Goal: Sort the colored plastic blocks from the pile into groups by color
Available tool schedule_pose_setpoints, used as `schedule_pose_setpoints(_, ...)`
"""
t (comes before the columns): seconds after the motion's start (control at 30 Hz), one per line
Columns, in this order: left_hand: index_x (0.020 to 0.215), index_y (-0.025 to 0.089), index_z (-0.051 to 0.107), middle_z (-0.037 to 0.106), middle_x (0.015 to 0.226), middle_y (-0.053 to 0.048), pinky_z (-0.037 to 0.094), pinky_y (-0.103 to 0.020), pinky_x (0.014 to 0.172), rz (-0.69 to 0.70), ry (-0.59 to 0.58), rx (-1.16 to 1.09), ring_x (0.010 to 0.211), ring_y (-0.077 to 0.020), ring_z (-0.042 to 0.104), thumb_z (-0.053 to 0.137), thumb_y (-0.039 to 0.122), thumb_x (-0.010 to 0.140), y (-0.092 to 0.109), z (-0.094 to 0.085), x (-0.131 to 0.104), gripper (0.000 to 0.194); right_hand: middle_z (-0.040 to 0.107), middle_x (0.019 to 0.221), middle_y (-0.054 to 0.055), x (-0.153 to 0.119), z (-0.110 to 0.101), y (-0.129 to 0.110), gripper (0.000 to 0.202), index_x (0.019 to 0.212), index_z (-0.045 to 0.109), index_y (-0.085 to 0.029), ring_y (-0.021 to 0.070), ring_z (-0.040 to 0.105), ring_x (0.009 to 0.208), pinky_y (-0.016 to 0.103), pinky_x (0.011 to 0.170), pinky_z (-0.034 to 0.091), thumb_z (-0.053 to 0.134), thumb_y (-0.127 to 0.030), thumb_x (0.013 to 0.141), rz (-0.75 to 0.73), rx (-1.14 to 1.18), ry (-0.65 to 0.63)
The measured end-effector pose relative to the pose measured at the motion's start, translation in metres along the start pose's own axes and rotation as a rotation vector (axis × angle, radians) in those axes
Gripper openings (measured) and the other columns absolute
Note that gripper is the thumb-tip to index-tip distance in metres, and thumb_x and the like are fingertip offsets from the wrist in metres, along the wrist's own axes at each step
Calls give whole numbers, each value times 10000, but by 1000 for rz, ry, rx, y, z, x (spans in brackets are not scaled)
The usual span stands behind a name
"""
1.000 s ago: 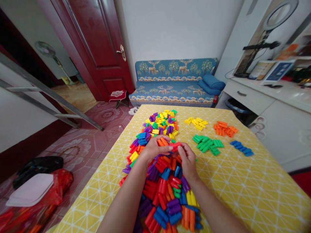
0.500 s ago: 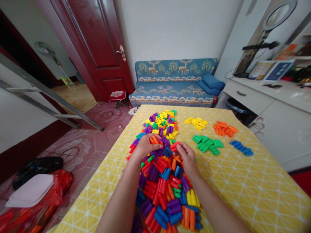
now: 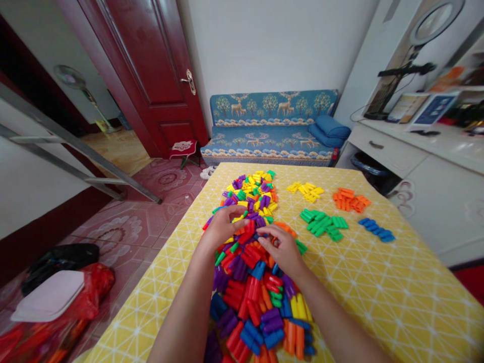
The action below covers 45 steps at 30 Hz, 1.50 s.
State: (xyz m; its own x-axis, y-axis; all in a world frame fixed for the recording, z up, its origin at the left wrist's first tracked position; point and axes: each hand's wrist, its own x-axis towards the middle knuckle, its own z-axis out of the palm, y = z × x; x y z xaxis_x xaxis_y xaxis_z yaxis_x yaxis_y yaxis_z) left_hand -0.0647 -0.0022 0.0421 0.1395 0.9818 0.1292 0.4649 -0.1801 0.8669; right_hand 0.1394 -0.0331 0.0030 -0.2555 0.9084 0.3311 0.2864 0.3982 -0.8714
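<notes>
A long heap of plastic building pieces (image 3: 252, 290), shaped like joined tubes in red, blue, purple, orange, green and yellow, lies on the table. My left hand (image 3: 221, 227) is over the heap's middle, thumb and fingers apart. Beside its thumb tip is a red piece (image 3: 247, 232). My right hand (image 3: 283, 248) hovers just right of that piece, its fingers bent and parted with nothing visible between them. Sorted on the right are yellow pieces (image 3: 305, 191), orange pieces (image 3: 350, 200), green pieces (image 3: 321, 224) and blue pieces (image 3: 376, 230).
A yellow patterned cloth covers the table (image 3: 378, 292). Beyond it stands a blue sofa (image 3: 264, 133). White drawers (image 3: 393, 151) are on the right. At the left are a ladder (image 3: 75, 138), a red door (image 3: 151, 60) and bags (image 3: 60, 262) on the floor.
My right hand has moved left and down, and the red piece it pinched is no longer in its fingers. My left fingers have parted. Orange and green pieces now show at the heap's right edge.
</notes>
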Motion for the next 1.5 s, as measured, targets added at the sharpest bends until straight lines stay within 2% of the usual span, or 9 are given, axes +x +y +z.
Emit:
schedule_pose_setpoints(0.13, 890, 173, 734, 728, 854, -49, 502, -285, 699, -20, -107, 336, 752, -193, 654, 662, 188, 711, 10, -13, -7, 194, 675, 925, 18, 0, -2, -11, 173, 965, 703, -236, 129, 577, 686, 285, 701, 482, 656, -269, 801, -15, -178, -99)
schedule_pose_setpoints(0.33, 1154, 246, 677, 672, 1133, -74, 502, -300, 786, 0, -106, 609, 898, -230, 654, 710, 143, 632, 6, -8, -11, 533, 665, 885, 4, -2, -9, -10, 295, 1050, 707, -273, 132, 572, 660, 279, 662, 463, 686, -254, 756, 27, -276, -259)
schedule_pose_setpoints(0.43, 1147, 262, 680, 660, 1141, -66, 498, -302, 841, 49, -163, 607, 991, -249, 640, 702, 154, 638, 7, -4, -11, 521, 688, 898, 11, -1, -11, -2, 319, 1046, 713, -264, 154, 607, 723, 292, 696, 471, 654, -185, 743, 50, -243, -320)
schedule_pose_setpoints(0.73, 1127, 249, 687, 642, 1202, -71, 460, -344, 964, 62, -81, 611, 1114, -262, 596, 648, 149, 716, 8, -5, -8, 425, 694, 835, 28, 4, 4, 13, 275, 985, 623, -177, 150, 636, 643, 291, 629, 531, 612, -326, 754, 284, 290, 22)
schedule_pose_setpoints(1.03, 969, 199, 713, 692, 1023, -68, 497, -303, 867, 80, 5, 568, 962, -229, 645, 674, 166, 668, -10, 11, 2, 306, 680, 826, 37, 6, 0, 10, 295, 886, 606, -182, 159, 632, 661, 293, 645, 526, 669, -428, 736, 278, 353, 139)
schedule_pose_setpoints(1.17, 902, 166, 695, 694, 828, -51, 520, -309, 769, 69, 210, 464, 786, -203, 654, 617, 171, 676, -6, 17, 6, 238, 689, 853, 45, 6, 0, 15, 306, 907, 603, -185, 171, 645, 707, 298, 669, 525, 669, -434, 740, 282, 357, 160)
schedule_pose_setpoints(1.27, 991, 147, 652, 659, 776, -32, 552, -313, 680, -20, 363, 129, 659, -169, 643, 557, 230, 742, -8, 25, 11, 279, 693, 831, 34, 6, -1, 14, 364, 999, 575, -198, 166, 646, 656, 292, 618, 521, 664, -437, 740, 303, 383, 189)
schedule_pose_setpoints(1.37, 1027, 145, 610, 632, 747, -6, 577, -306, 613, -122, 296, -313, 588, -141, 638, 516, 290, 791, -18, 32, 17, 292, 690, 807, 26, 6, -12, 13, 372, 1027, 576, -195, 153, 639, 617, 269, 574, 503, 664, -424, 747, 294, 365, 236)
schedule_pose_setpoints(1.5, 998, 136, 617, 662, 786, -14, 586, -294, 667, -162, 220, -480, 654, -140, 672, 636, 291, 724, -35, 37, 23, 315, 685, 826, 29, 17, -61, 30, 365, 990, 609, -179, 139, 644, 644, 232, 547, 487, 706, -389, 708, 273, 338, 455)
